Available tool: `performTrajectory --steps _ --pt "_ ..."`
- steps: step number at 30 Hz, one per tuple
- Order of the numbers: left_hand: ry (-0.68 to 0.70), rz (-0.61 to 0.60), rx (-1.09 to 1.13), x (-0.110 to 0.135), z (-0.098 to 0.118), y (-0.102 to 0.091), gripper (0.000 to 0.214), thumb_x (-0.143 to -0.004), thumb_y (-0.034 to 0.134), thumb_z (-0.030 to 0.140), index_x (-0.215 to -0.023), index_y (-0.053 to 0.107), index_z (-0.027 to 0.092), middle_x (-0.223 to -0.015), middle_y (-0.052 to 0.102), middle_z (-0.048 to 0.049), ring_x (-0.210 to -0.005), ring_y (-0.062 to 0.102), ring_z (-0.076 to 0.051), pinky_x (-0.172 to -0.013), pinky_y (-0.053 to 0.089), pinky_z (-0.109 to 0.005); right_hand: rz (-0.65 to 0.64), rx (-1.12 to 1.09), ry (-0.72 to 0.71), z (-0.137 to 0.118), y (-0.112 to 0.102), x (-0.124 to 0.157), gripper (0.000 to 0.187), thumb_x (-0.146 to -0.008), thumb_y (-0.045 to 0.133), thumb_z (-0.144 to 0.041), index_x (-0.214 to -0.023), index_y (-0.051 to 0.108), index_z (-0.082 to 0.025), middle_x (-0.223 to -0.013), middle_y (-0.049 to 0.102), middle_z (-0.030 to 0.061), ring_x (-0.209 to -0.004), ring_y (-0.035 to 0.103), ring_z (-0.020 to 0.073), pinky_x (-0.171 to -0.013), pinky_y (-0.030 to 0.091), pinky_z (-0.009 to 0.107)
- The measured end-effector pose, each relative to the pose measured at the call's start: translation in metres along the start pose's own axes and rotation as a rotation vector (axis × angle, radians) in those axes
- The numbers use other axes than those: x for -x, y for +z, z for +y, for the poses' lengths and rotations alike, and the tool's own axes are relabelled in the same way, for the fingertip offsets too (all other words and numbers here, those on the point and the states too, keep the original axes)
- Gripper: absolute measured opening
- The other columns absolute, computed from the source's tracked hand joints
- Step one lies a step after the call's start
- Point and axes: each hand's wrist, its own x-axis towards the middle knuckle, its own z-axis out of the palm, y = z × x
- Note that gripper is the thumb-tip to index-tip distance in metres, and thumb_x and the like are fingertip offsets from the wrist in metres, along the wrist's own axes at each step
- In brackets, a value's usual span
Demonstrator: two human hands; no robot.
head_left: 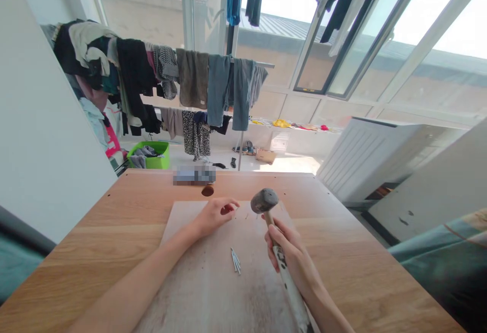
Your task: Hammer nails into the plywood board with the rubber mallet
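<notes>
My right hand (286,247) is wrapped round the handle of a mallet (265,200), its dark head raised over a pale, worn wooden board (190,282). The handle is whitish with dark patches and runs down toward me. Near the far edge of the board, my left hand (216,216) is closed in a pinch, thumb and forefinger at a thin nail (237,210). Just right of those fingertips a small upright nail (246,216) stands on the board, with another partly behind the mallet. Several loose silver nails (235,261) lie together mid-board.
The board rests on a wooden table (342,252). At its far edge are a blurred-out item (194,175) and a round brown spot (207,191). Beyond stand a clothes rack (194,79), a green basket (158,159) and a white ribbed appliance (357,155).
</notes>
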Motion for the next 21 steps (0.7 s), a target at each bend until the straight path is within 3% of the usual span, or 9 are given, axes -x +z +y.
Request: performTrajectory --steps 3,11,16,21 --pt "-0.005 -0.004 0.022 0.002 -0.010 0.005 0.017 -0.085 0.059 0.027 -0.097 0.067 0.018 -0.079 0.068 0.0007 -0.067 0.055 -0.010 -0.065 0.044 -0.021 -0.007 0.028 -0.013 0.000 0.002 0.001 0.037 -0.090 0.053 -0.055 -0.089 0.054 -0.018 -0.065 0.048 -0.0060 -0.037 0.040 0.0054 -0.035 0.031 0.018" --pt "0.015 -0.020 0.004 0.005 -0.005 0.007 0.012 -0.084 0.058 0.025 -0.092 0.064 0.019 -0.076 0.067 0.0024 -0.065 0.054 -0.010 -0.065 0.045 -0.021 -0.051 0.005 -0.022 0.003 0.008 0.001 0.039 -0.089 0.054 -0.057 -0.081 0.052 -0.018 -0.065 0.048 -0.0055 -0.036 0.041 0.0048 -0.033 0.030 0.018" --pt "0.033 -0.008 -0.025 0.005 -0.007 0.008 0.011 -0.080 0.057 0.018 -0.088 0.065 0.017 -0.078 0.065 0.0018 -0.065 0.055 -0.010 -0.064 0.045 -0.021 -0.081 -0.032 0.004 0.012 0.010 -0.001 0.037 -0.089 0.055 -0.056 -0.088 0.053 -0.018 -0.067 0.050 -0.0053 -0.036 0.042 0.0048 -0.033 0.030 0.018" --pt "0.044 -0.028 -0.011 0.004 -0.007 0.007 0.018 -0.078 0.058 0.014 -0.093 0.065 0.018 -0.080 0.068 0.0020 -0.066 0.057 -0.010 -0.065 0.046 -0.021 -0.091 -0.045 0.003 0.017 0.012 -0.001 0.038 -0.090 0.055 -0.056 -0.087 0.052 -0.019 -0.067 0.050 -0.0055 -0.037 0.042 0.0050 -0.033 0.030 0.018"
